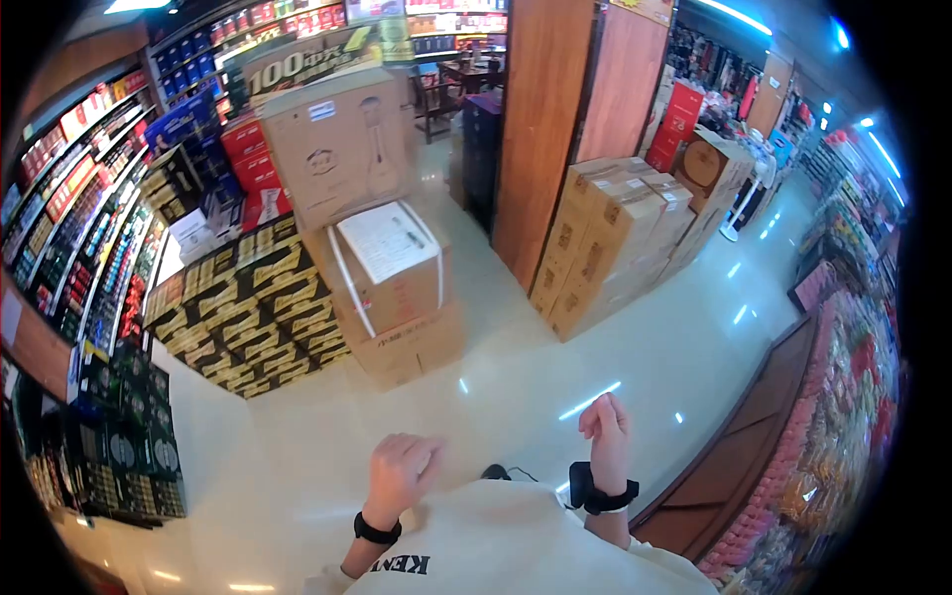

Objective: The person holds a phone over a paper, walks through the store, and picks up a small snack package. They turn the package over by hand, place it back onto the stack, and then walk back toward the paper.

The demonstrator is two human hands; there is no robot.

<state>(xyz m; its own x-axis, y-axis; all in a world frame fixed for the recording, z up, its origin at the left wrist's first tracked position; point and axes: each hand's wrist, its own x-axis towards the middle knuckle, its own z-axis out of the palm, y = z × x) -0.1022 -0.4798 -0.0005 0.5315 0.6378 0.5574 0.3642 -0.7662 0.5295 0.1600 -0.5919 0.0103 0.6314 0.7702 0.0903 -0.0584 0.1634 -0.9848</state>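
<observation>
My left hand [402, 468] is raised in front of my chest, back toward me. Its fingers are loosely bent, with a gap at the thumb, and nothing shows in it. On that wrist sits a black band [378, 529]. Off to the right, my right hand [606, 424] is held up with its fingers curled in and no object visible in them. A black strap with a small box-like device [599, 489] circles the right wrist. Neither hand touches anything. Nearest ahead of the left hand is a stack of cardboard cartons [402, 347].
An open notebook with a pen [387, 241] lies on a strapped carton. Gold-and-black boxes [253, 312] are piled to the left, before stocked shelves [94, 188]. More cartons [610, 248] stand beside a wooden pillar [543, 129]. Packaged goods [833, 416] line the right side.
</observation>
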